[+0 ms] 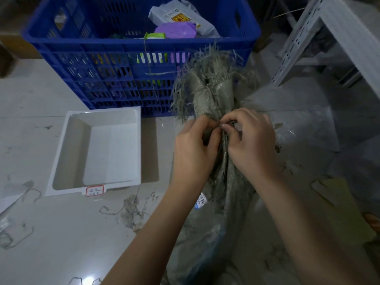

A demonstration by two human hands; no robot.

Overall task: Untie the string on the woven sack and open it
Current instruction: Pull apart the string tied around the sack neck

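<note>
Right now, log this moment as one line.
left hand: pinching string | right hand: pinching string | woven sack: neck bunched, tied | white tray: empty

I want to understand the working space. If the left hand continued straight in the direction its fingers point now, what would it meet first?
The left hand points right, into the gathered neck of the woven sack, where its fingertips already pinch. It would press into that neck first, with the right hand just behind; depth is unclear.

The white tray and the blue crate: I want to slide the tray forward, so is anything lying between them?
Nothing: the head view shows the white tray with its far rim against or just short of the blue crate; no object sits between.
</note>
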